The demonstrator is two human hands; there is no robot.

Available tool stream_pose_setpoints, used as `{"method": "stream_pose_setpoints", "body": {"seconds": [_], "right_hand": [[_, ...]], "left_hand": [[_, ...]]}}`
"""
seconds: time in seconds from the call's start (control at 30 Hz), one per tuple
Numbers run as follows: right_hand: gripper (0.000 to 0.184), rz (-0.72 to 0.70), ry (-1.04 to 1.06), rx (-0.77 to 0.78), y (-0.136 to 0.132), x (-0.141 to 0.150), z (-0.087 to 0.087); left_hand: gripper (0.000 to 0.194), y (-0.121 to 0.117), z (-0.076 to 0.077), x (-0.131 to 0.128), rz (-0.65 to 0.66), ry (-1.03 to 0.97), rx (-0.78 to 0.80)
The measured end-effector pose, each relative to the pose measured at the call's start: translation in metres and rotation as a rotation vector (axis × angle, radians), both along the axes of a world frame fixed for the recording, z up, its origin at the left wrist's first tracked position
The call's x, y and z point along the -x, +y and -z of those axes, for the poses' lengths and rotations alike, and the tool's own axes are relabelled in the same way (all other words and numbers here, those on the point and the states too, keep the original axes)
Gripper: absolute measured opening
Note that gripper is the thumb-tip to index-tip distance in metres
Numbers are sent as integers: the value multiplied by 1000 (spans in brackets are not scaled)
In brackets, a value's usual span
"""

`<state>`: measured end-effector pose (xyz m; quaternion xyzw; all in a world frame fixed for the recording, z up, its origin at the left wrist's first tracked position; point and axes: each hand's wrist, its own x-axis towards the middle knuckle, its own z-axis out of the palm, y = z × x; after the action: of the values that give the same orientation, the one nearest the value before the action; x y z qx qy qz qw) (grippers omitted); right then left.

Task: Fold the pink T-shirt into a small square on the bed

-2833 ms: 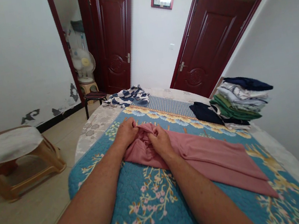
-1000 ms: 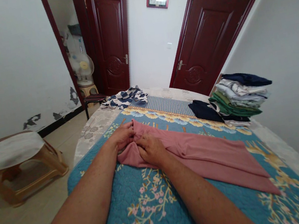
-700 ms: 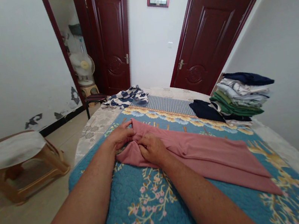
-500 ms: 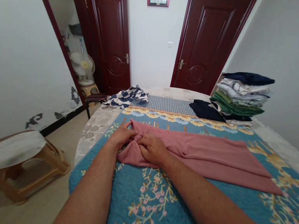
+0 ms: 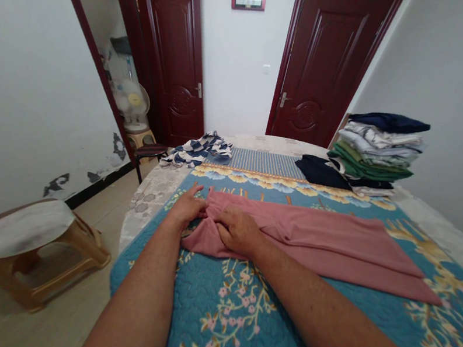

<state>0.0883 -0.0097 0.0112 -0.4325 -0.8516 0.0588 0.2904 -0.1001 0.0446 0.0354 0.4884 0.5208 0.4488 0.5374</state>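
A long dusty-pink cloth garment (image 5: 328, 246) lies on a blue floral quilt (image 5: 222, 329), bunched near my hands and stretching to a pointed end at the lower right. My right hand (image 5: 236, 232) sits on the gathered fabric, fingers curled into a fold. Just left of it, my left hand (image 5: 187, 207) rests at the garment's edge with its fingers spread, partly on the quilt. Both forearms reach in from the bottom of the view. No other person's hands appear.
A stack of folded clothes (image 5: 372, 153) and a dark navy garment (image 5: 320, 173) lie at the bed's far right. A navy-and-white striped garment (image 5: 196, 151) lies at the far end. On the floor at left stands a plastic stool (image 5: 19, 230); an electric fan (image 5: 130, 98) stands beyond.
The pink fabric is less bunched than in the oldest frame, and my hands sit lower and further apart. My left fingers have spread open. The view has shifted slightly.
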Motion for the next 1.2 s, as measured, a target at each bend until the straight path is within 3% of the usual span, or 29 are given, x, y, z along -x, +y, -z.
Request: {"method": "stream_pose_setpoints", "body": {"seconds": [0.13,0.23,0.4,0.5,0.7,0.93,1.1,1.2], "right_hand": [[27,11,108,40,0,-4,-2],[24,-64,99,68,-4,-7,-5],[23,-113,32,26,-10,-4,-9],[30,-69,32,-5,-9,-1,-6],[21,58,62,21,-1,1,3],[17,2,86,112,0,0,2],[18,45,131,82,-2,-1,2],[14,46,154,58,-2,-1,2]], "left_hand": [[90,6,1,2,-48,29,48],[76,9,1,6,-59,70,90],[59,3,-2,8,30,182,61],[48,1,-4,5,109,314,-25],[48,5,-2,9,23,322,17],[35,1,3,23,91,296,74],[9,-4,-4,35,219,468,-47],[14,-8,-9,38,283,516,-116]]}}
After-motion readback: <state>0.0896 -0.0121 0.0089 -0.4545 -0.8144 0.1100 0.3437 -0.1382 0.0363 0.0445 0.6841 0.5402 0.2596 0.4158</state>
